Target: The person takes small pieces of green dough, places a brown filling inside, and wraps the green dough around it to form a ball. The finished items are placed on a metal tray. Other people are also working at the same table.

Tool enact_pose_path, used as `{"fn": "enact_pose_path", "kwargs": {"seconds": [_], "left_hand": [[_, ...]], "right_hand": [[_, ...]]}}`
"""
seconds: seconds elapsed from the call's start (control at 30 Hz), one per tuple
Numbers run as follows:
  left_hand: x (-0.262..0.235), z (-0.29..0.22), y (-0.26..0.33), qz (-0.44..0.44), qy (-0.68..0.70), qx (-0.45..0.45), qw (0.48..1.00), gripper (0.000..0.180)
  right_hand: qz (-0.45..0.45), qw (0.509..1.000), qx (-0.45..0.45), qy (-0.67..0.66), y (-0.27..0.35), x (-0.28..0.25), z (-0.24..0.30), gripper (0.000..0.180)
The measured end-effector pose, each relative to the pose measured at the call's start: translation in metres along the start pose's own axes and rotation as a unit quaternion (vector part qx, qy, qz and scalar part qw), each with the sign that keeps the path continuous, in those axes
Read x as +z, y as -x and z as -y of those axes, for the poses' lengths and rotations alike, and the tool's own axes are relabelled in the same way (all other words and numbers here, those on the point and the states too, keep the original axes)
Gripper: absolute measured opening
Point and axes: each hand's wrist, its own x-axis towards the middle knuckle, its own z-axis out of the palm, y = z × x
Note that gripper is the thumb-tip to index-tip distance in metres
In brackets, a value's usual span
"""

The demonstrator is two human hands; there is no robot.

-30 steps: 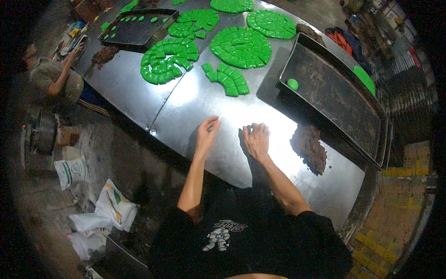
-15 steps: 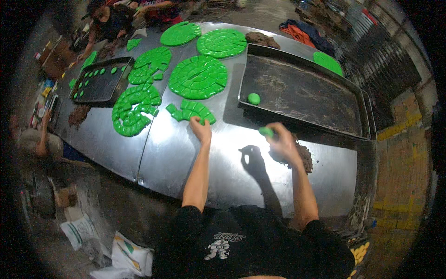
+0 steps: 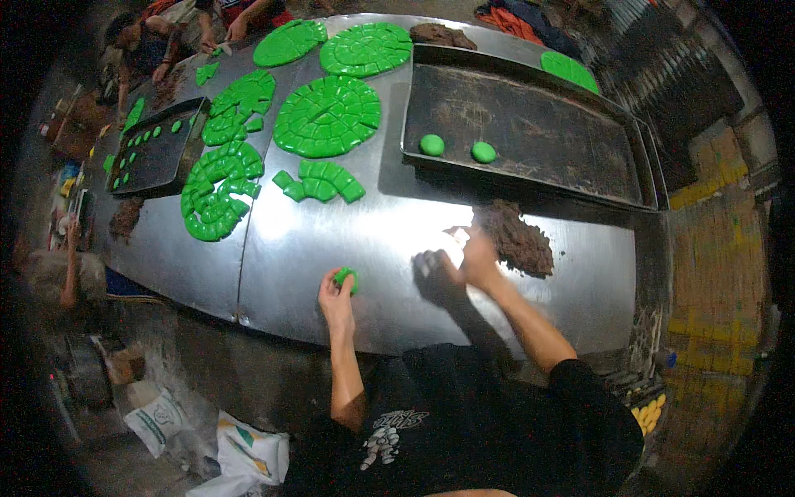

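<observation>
Left hand [image 3: 335, 296] pinches green dough piece [image 3: 346, 278] w/ fingertips; right hand [image 3: 479, 255], fingers curled, beside brown filling pile [image 3: 517, 240]. Risk: filling smearing onto dough.

Hidden, washed out or cut off

Glare on the steel table [image 3: 273, 248] washes out the right hand [image 3: 479, 258] fingertips; whether they touch the brown heap [image 3: 517, 240] is unclear. The left hand [image 3: 335, 296] partly covers 1 green piece [image 3: 347, 277]. The far people are cropped at the top edge.
</observation>
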Motion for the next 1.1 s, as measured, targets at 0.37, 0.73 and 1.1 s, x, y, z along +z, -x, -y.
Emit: {"fn": "enact_pose_path", "kwargs": {"seconds": [0.37,0.73,1.1], "left_hand": [[0.011,0.001,0.015,0.094,0.096,0.011,0.991,0.041],[0.109,0.023,0.067,0.346,0.030,-0.002,0.938,0.031],[0.106,0.044,0.053,0.304,-0.053,-0.025,0.951,0.043]], "right_hand": [[0.142,0.964,-0.175,0.140,0.092,-0.001,-0.089,0.048],[0.104,0.942,0.172,-0.268,0.076,-0.022,0.008,0.023],[0.069,0.981,0.107,0.144,0.057,-0.089,-0.104,0.030]]}}
